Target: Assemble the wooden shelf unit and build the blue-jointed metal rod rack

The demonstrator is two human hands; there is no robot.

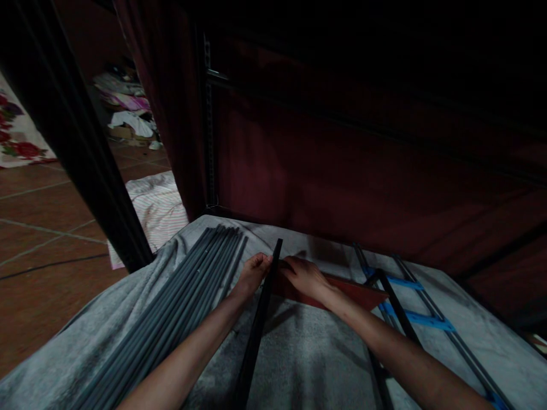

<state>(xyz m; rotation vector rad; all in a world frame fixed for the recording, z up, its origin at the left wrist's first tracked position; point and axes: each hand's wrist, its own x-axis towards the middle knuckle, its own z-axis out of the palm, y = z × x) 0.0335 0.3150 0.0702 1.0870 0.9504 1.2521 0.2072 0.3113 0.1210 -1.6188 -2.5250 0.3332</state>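
A long black bar [258, 327] rises on edge between my hands and slants down toward me. At its left side my left hand [253, 274] is closed, thumb and fingers pinched against the bar near its far end; whatever lies between the fingertips is too small to make out. My right hand [305, 277] curls over the upper edge of a reddish-brown panel [354, 292], close to where the panel meets the bar. Part of the panel is hidden behind my right hand and forearm. Its right end meets a second black bar [399, 310].
A bundle of grey tubes [183, 296] lies on the grey cloth [316, 353] to the left. Grey rails with blue crosspieces [427, 320] lie at the right. A thick black post [94, 154] stands at the left, and a dark red curtain [325, 176] hangs behind.
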